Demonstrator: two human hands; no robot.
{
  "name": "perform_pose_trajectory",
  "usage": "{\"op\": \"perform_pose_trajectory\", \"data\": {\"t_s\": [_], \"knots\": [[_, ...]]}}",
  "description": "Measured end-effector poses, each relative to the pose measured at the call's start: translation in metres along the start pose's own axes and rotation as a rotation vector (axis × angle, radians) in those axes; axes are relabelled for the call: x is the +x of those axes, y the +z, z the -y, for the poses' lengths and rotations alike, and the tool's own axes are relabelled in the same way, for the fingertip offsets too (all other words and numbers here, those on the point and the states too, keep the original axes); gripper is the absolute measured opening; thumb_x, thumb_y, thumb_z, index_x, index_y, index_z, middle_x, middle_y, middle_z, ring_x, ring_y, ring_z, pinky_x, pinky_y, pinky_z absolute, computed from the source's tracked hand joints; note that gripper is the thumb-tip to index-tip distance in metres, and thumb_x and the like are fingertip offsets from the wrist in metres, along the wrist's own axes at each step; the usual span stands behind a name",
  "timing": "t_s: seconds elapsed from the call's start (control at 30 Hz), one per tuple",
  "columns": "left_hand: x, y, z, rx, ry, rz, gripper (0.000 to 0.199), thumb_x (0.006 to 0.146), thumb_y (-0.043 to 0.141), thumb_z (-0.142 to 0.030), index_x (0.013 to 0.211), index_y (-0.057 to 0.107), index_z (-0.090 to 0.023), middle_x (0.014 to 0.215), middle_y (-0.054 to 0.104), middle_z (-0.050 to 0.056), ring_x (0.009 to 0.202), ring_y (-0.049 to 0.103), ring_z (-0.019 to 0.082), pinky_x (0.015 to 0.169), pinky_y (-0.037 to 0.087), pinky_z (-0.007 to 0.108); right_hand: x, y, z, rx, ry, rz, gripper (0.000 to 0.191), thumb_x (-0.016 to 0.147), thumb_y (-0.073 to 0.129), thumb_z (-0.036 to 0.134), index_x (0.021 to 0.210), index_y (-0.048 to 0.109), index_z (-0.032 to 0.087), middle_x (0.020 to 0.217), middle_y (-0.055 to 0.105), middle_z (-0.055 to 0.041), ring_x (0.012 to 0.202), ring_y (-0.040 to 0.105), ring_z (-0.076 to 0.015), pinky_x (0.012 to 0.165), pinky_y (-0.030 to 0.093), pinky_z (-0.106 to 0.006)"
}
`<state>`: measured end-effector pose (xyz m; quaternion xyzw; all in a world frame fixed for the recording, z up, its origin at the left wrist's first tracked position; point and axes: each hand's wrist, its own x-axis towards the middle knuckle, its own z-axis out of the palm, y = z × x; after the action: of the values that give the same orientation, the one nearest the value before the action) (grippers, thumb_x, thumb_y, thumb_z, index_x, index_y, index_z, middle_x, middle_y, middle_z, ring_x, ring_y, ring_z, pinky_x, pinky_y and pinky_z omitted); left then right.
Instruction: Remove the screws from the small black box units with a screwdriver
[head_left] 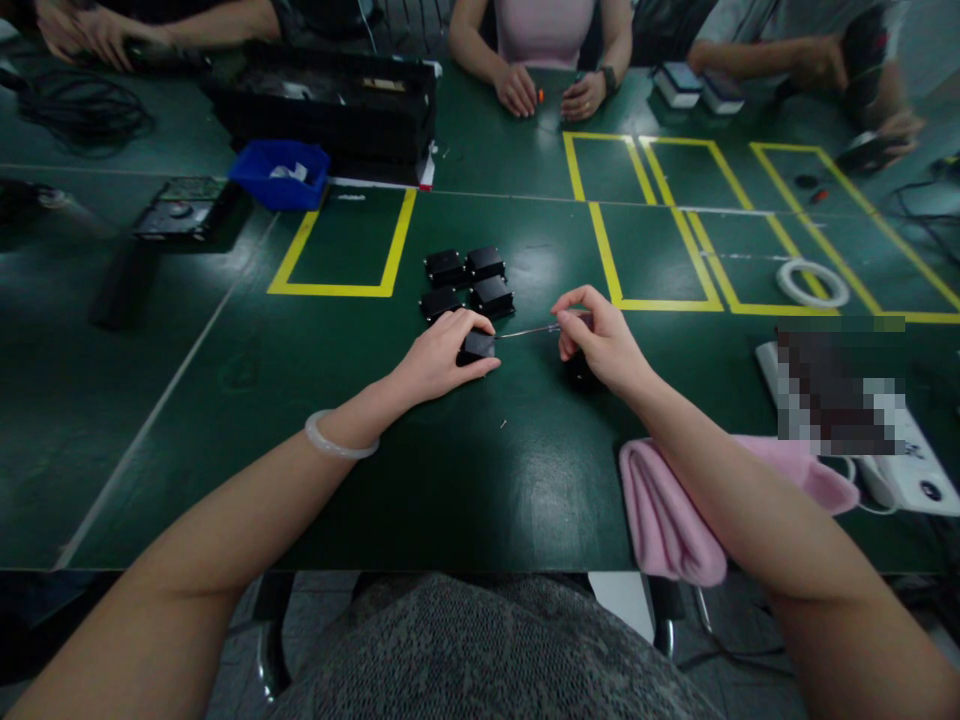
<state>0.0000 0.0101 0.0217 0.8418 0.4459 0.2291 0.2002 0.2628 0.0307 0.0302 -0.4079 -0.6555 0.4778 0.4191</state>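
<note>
With our left hand we clasp a small black box, in from the green table's near edge. Our right hand pinches a slim silver-shafted tool.

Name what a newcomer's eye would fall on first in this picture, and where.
Probably the centre: the left hand holds a small black box, and the right hand points a thin metal tool at it. Next, likely the yellow tape outlines on the green table beyond the hands, and the pink cloth at its near edge, on the right.
</note>
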Motion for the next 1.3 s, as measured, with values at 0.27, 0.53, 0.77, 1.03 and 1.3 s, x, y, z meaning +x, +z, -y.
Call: {"op": "perform_pose_trajectory", "data": {"t_s": [0.27, 0.53, 0.77, 1.03, 1.3], "knots": [[0.0003, -0.0006, -0.0014, 0.000, -0.018, 0.011, 0.033, 0.093, 0.065, -0.044, 0.116, 0.054, -0.023, 0.122, 0.065, 0.008, 0.113, 0.060, 0.028, 0.098, 0.047, 0.044, -0.0003, 0.0000, 0.0011, 0.012, 0.016, 0.002, 0.023, 0.099, 0.063, 0.045, 0.098, 0.051, 0.026, 0.051, 0.047, 0.0101, 0.046, 0.052, -0.0119, 0.050, 0.043, -0.027], [0.0004, -0.0005, -0.0011, -0.002, -0.017, 0.008, 0.034, 0.093, 0.065, -0.044, 0.116, 0.055, -0.022, 0.120, 0.065, 0.008, 0.112, 0.060, 0.028, 0.097, 0.047, 0.043, -0.0002, -0.0009, -0.0013, -0.003, -0.028, -0.008, 0.020, 0.096, 0.067, 0.036, 0.100, 0.052, 0.024, 0.057, 0.052, 0.0091, 0.048, 0.055, -0.0107, 0.050, 0.043, -0.026], [0.0003, 0.0011, 0.0000, 0.007, -0.008, -0.002, 0.033, 0.093, 0.065, -0.044, 0.116, 0.055, -0.022, 0.119, 0.065, 0.008, 0.112, 0.059, 0.028, 0.098, 0.047, 0.042, 0.0004, -0.0001, -0.0040, 0.018, -0.001, -0.003, 0.024, 0.100, 0.061, 0.046, 0.096, 0.051, 0.025, 0.048, 0.042, 0.0115, 0.043, 0.050, -0.0113, 0.049, 0.040, -0.026], [-0.0002, 0.0010, 0.0009, 0.005, 0.003, -0.006, 0.033, 0.093, 0.065, -0.042, 0.117, 0.055, -0.022, 0.120, 0.065, 0.008, 0.112, 0.060, 0.027, 0.097, 0.047, 0.042, 0.0005, -0.0003, -0.0058, 0.000, -0.024, -0.047, 0.020, 0.094, 0.069, 0.034, 0.100, 0.053, 0.024, 0.060, 0.054, 0.0087, 0.047, 0.056, -0.0105, 0.050, 0.042, -0.026], [0.0001, 0.0008, 0.0004, 0.006, 0.005, -0.006, 0.033, 0.093, 0.066, -0.042, 0.116, 0.055, -0.022, 0.120, 0.065, 0.008, 0.112, 0.060, 0.027, 0.097, 0.047, 0.042, 0.0002, -0.0002, -0.0039, 0.011, 0.005, -0.007, 0.022, 0.099, 0.064, 0.042, 0.097, 0.052, 0.024, 0.048, 0.042, 0.0123, 0.043, 0.051, -0.0106, 0.048, 0.041, -0.025]]}}
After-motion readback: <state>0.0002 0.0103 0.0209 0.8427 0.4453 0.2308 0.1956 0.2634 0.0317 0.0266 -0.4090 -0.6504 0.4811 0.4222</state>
